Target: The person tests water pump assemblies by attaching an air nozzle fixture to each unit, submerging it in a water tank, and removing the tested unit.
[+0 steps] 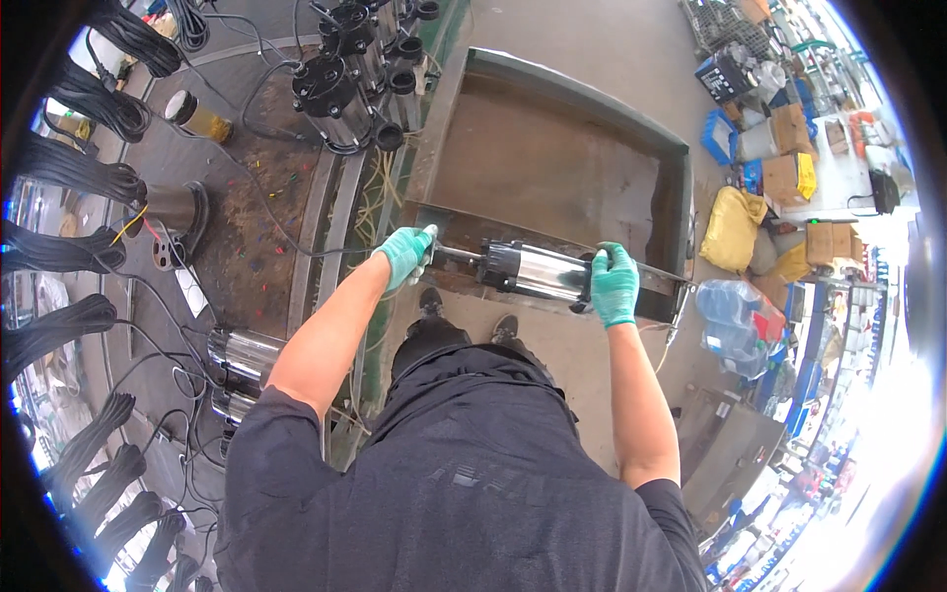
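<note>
A steel-and-black pump motor [538, 270] lies across the space in front of me, over the near edge of a metal tray. My right hand [615, 286], in a green glove, is closed around its right end, thumb on top. A thin metal shaft [457, 254] sticks out of the motor's left end. Closed on the far end of that shaft is my left hand [405, 257], also gloved in green. A black cable [326, 254] runs from the bench to about the left hand; whether the fingers hold it too is hidden.
The big rusty tray [562, 138] has raised walls. On the left bench [261, 197] stand several pump motors [340, 104], a round metal fixture [178, 212] and a jar [197, 116]. Bundled black cables [74, 168] hang along its left. Boxes [786, 180] and a yellow sack [733, 229] lie right.
</note>
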### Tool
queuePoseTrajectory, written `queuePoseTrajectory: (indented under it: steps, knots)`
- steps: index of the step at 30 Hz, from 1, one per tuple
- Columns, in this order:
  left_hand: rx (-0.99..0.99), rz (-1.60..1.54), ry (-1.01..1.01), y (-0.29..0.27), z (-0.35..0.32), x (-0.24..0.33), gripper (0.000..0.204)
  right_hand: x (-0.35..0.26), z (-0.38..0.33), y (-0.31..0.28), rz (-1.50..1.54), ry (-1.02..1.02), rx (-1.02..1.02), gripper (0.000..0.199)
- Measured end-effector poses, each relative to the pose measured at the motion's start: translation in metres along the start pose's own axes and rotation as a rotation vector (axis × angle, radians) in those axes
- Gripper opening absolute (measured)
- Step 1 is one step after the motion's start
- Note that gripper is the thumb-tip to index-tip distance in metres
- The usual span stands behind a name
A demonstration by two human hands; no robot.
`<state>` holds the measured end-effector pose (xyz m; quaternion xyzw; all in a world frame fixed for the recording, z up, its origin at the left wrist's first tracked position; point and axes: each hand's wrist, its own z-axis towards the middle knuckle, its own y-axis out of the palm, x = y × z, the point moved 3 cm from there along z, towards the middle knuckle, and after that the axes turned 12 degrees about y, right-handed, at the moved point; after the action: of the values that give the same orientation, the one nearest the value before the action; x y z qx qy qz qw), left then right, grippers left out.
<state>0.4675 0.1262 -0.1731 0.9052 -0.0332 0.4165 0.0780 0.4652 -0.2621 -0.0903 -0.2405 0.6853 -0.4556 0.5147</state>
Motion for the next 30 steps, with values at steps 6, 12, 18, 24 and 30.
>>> queuePoseTrajectory:
  steps: [6, 12, 18, 24, 30]
  knots:
    - [-0.201, 0.1, 0.406, -0.003, -0.006, -0.005, 0.041, 0.003, -0.001, 0.002, 0.041, -0.088, 0.072, 0.018]
    - [-0.128, 0.677, 0.608, -0.005, -0.005, -0.004, 0.053, 0.001, 0.0, 0.002, 0.031, -0.072, 0.055, 0.018]
    - [-0.254, -0.302, 0.213, -0.002, -0.01, -0.012, 0.045, -0.002, -0.002, -0.001, 0.014, -0.075, 0.06, 0.018]
    - [-0.184, 0.848, 0.623, -0.011, -0.008, 0.005, 0.054, -0.002, 0.0, 0.0, -0.002, 0.001, -0.021, 0.019]
    - [-0.004, 0.657, 0.542, 0.004, -0.011, -0.005, 0.033, -0.005, -0.001, -0.003, -0.011, -0.022, -0.005, 0.019]
